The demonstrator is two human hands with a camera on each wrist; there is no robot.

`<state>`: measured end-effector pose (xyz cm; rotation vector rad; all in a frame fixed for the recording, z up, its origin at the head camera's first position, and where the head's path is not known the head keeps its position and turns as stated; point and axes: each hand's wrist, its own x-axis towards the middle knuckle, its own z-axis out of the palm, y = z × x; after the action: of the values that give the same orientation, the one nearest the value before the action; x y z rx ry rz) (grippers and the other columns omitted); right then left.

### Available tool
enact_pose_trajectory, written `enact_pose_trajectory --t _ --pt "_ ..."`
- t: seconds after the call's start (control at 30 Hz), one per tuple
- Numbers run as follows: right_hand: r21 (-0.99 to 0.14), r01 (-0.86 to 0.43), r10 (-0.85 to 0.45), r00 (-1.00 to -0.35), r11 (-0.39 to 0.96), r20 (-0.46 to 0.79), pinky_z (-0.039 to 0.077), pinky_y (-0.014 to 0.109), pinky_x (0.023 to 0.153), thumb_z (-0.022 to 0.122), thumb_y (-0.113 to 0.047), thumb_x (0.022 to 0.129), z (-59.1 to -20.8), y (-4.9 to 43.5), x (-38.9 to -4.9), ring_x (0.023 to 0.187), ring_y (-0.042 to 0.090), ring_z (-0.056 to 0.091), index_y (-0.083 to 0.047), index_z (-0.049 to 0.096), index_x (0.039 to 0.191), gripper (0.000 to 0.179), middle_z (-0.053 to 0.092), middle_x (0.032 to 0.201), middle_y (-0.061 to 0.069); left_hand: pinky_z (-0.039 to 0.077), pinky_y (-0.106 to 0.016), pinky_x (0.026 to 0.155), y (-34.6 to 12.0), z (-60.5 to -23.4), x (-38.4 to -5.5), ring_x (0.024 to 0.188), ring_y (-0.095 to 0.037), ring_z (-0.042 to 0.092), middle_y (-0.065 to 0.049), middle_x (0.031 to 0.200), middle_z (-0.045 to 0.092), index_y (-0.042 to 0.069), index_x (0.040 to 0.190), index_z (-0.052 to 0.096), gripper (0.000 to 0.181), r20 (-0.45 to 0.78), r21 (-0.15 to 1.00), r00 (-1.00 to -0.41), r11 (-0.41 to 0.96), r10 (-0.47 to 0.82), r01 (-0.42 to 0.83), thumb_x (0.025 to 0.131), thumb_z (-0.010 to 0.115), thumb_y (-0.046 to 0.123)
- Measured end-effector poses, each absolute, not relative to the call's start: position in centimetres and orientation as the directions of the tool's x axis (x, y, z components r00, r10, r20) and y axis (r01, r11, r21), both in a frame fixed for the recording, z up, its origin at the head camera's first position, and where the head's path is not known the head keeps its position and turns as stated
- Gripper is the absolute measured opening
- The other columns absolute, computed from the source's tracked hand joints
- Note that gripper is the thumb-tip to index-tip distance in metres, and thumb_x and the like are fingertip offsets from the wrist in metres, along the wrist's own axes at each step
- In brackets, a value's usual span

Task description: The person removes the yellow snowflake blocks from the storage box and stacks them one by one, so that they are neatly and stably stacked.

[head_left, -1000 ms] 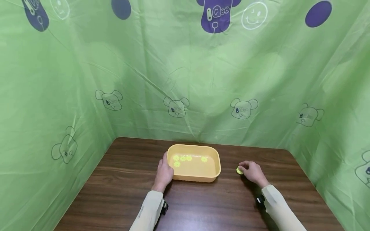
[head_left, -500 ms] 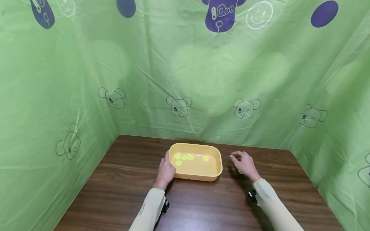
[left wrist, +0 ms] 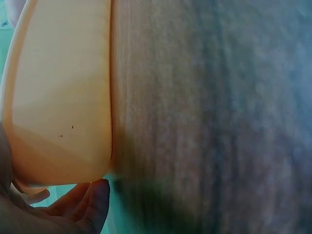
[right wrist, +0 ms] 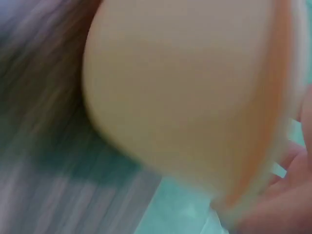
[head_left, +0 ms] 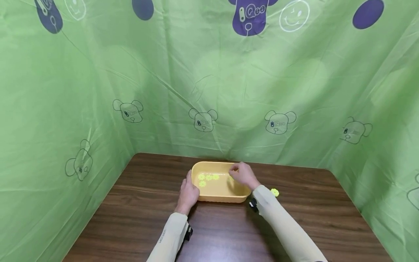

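Note:
A yellow rectangular plastic basin [head_left: 209,198] stands on the wooden table. Several small yellow-green flower-shaped pieces [head_left: 208,177] lie on its floor. My left hand [head_left: 188,193] grips the basin's left end, with fingers along its outer wall, as the left wrist view also shows. Over the basin's right part is my right hand [head_left: 243,174], its fingers bent together. Whether a piece is between those fingertips is hidden. Another flower-shaped piece [head_left: 275,192] lies on the table, right of the basin and beside my right forearm. The right wrist view is blurred, with the basin wall [right wrist: 180,87] filling much of it.
The brown wooden table [head_left: 137,218] carries the basin and loose piece. Behind and at both sides hangs a green curtain [head_left: 170,123] with printed bear heads. Both sleeves [head_left: 170,233] are pale, with a dark device at each wrist.
My right hand has left the spot where the loose piece lies and moved left, over the basin. That piece is now uncovered. My left hand stays at the basin's left end.

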<state>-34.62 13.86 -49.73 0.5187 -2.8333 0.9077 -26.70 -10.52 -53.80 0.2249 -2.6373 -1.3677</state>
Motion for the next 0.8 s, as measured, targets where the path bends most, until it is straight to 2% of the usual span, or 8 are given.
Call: enact_pose_trajectory --t 0.1,0.2,0.33,0.5,0.67,0.8 --pt "-0.520 -0.368 -0.340 -0.928 0.771 0.153 0.054 0.043 0.086 0.069 -0.018 0.089 -49.9 11.6 -35.0 0.093 0.025 0.069 -0.008 0.078 0.092 0.014 0.076 0.096 0.008 0.046 -0.057 0.103 -10.5 -53.8 -26.6 0.121 -0.043 0.056 -0.027 0.132 0.054 0.014 0.161 0.027 0.074 0.073 0.816 -0.975 0.574 -0.210 -0.063 0.091 0.045 0.002" --pt "-0.540 -0.341 -0.362 -0.930 0.770 0.071 0.053 0.041 0.087 0.070 -0.019 0.089 -50.2 10.0 -35.3 0.093 0.022 0.066 -0.007 0.076 0.097 0.016 0.075 0.098 0.008 0.046 -0.057 0.103 -10.4 -53.7 -26.6 0.121 -0.044 0.056 -0.027 0.131 0.054 0.015 0.161 0.027 0.074 0.071 0.815 -0.974 0.576 -0.215 -0.068 0.090 0.045 0.002" --pt "-0.649 -0.239 -0.319 -0.948 0.722 -0.005 0.054 0.039 0.081 0.074 -0.012 0.086 -50.7 8.7 -35.7 0.086 0.022 0.065 0.000 0.074 0.100 0.019 0.072 0.096 0.011 0.045 -0.057 0.103 -10.4 -53.8 -26.7 0.122 -0.044 0.056 -0.027 0.133 0.053 0.015 0.161 0.026 0.078 0.064 0.812 -0.973 0.579 -0.220 -0.077 0.088 0.048 0.001" --pt "-0.690 -0.181 -0.257 -0.966 0.701 -0.008 0.054 0.036 0.076 0.077 -0.008 0.082 -52.1 8.2 -36.1 0.078 0.019 0.063 0.003 0.072 0.097 0.019 0.071 0.090 0.011 0.044 -0.056 0.105 -10.2 -54.2 -26.9 0.126 -0.044 0.054 -0.027 0.139 0.051 0.016 0.161 0.025 0.079 0.054 0.808 -0.974 0.583 -0.219 -0.086 0.087 0.049 0.001" --pt "-0.632 -0.162 -0.220 -0.975 0.758 -0.015 0.044 0.029 0.066 0.082 -0.013 0.080 -53.0 7.6 -36.3 0.068 0.014 0.051 -0.004 0.069 0.084 0.016 0.061 0.076 0.001 0.045 -0.057 0.103 -10.2 -54.1 -26.9 0.123 -0.045 0.055 -0.028 0.135 0.052 0.014 0.161 0.026 0.079 0.061 0.805 -0.973 0.587 -0.224 -0.084 0.087 0.049 0.001" --pt "-0.592 -0.154 -0.211 -0.977 0.791 -0.029 0.036 0.028 0.058 0.081 -0.013 0.078 -52.7 7.4 -36.1 0.059 0.013 0.042 -0.010 0.059 0.071 0.023 0.047 0.063 -0.004 0.047 -0.058 0.100 -10.2 -54.0 -26.9 0.118 -0.045 0.058 -0.027 0.130 0.054 0.014 0.160 0.028 0.078 0.078 0.796 -0.969 0.600 -0.233 -0.080 0.087 0.049 0.000"
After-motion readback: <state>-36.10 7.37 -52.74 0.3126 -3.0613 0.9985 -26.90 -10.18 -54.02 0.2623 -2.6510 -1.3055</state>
